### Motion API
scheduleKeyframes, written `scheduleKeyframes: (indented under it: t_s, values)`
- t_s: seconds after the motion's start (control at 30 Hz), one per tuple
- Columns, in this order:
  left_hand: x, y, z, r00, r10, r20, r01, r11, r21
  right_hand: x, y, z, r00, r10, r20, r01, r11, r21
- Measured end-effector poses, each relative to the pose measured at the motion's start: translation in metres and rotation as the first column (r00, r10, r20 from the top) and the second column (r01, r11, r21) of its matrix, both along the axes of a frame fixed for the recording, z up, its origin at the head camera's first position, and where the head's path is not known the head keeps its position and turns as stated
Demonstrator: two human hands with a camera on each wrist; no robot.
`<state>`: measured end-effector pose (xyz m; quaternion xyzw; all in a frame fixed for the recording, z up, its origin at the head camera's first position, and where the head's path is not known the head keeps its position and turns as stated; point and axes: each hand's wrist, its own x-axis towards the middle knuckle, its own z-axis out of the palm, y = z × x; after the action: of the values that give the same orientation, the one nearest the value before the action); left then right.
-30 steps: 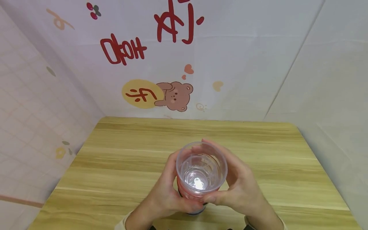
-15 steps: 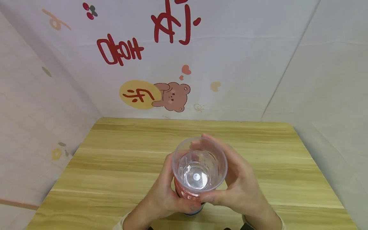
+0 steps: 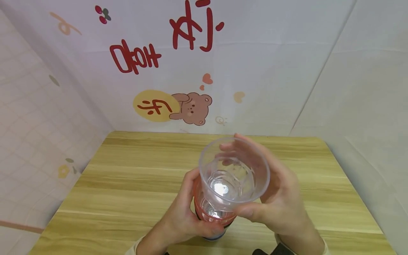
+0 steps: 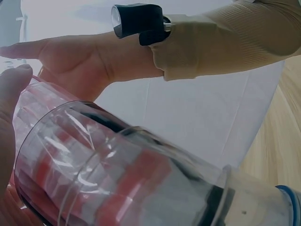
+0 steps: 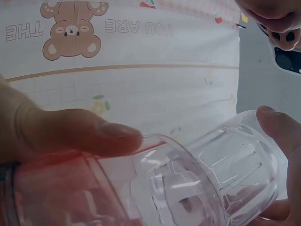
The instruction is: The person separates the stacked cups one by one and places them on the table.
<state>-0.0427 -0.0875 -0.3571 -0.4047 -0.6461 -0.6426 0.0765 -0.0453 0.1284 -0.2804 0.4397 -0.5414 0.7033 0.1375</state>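
The right hand (image 3: 285,202) grips the colourless, tapered, clear-plastic cup (image 3: 231,173), whose tilted long axis runs down-left from that grip toward the round, red-tinted plastic cup (image 3: 220,219) clasped in the left hand (image 3: 188,216).

In the right wrist view, reads "YOU ARE" (image 5: 123,26) upside down on the patterned sheet (image 5: 155,52), at three o'clock from the brown bear (image 5: 73,40), and "THE" (image 5: 24,31) at nine. In the head view, shows "乐" (image 3: 155,106) sideways on the yellow oval (image 3: 156,95) toward ten o'clock; leaves the other red lettering (image 3: 129,58), toward eleven and twelve, unreadable.
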Motion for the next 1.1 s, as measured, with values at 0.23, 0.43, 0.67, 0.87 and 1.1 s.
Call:
scheduleKeyframes:
  t_s: [0.23,0.43,0.67,0.87,1.1]
  values:
    - [0.001,0.0,0.0,0.999,0.009,0.041,-0.009,1.0,-0.022,0.0,0.007,0.002,1.0,0.006,0.018,-0.006,0.999,-0.05]
    - [0.002,-0.001,0.0,0.999,0.003,0.052,-0.002,1.0,-0.019,0.001,0.016,0.004,0.999,0.002,0.044,0.002,0.997,-0.075]
    - [0.0,0.0,0.002,1.0,-0.031,-0.007,0.031,1.0,0.003,0.0,0.028,0.003,0.998,-0.046,0.037,0.05,0.993,-0.109]
    - [0.0,0.002,0.001,0.999,-0.031,-0.027,0.031,0.999,0.019,-0.001,0.042,0.001,0.993,-0.112,0.046,0.117,0.988,-0.105]
    - [0.001,-0.001,0.001,1.0,-0.02,-0.018,0.02,1.0,-0.011,-0.002,0.054,-0.001,0.988,-0.128,0.09,0.139,0.983,-0.119]
